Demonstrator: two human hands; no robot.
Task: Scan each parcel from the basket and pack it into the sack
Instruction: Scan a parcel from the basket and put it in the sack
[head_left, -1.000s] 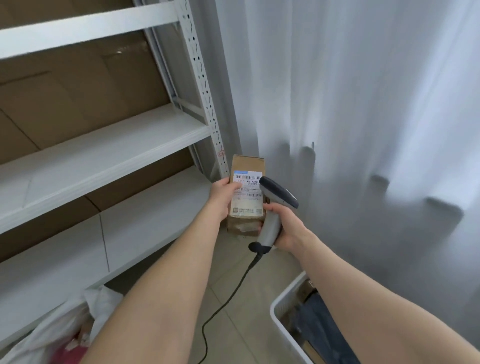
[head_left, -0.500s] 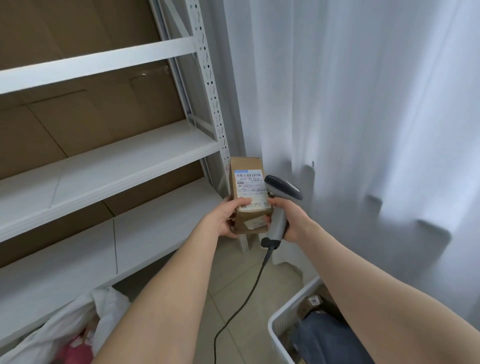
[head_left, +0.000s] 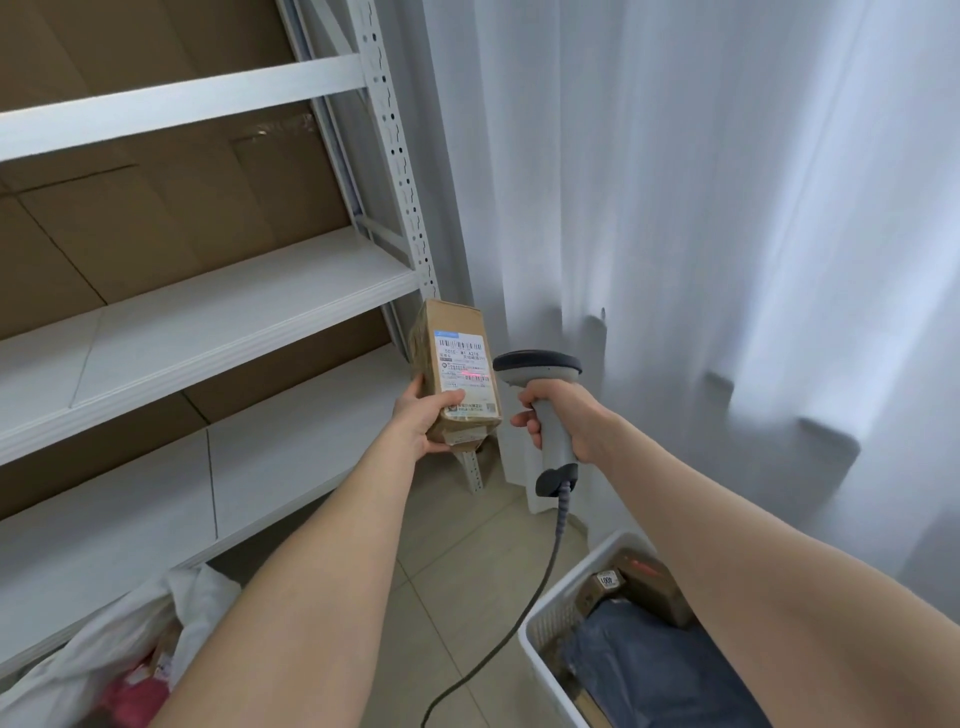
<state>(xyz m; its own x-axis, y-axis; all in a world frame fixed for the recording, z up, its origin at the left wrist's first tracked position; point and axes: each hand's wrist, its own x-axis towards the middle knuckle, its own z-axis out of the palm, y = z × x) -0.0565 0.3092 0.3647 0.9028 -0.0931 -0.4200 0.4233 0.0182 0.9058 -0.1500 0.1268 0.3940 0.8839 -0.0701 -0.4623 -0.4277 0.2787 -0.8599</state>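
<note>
Now: left fingers (head_left: 448, 401) grip 1 parcel (head_left: 460, 371); right fingers (head_left: 527, 422) grip 1 scanner (head_left: 558, 447).

Labelled parcel (head_left: 457, 374) — scanner (head_left: 556, 439) just beside

Soft, bright daylight filters through the sheer white pleated curtain (head_left: 727, 234) on the right. Shadows are faint. Wide-angle bending curves the white metal shelving unit (head_left: 395, 171); focus is sharp throughout.
</note>
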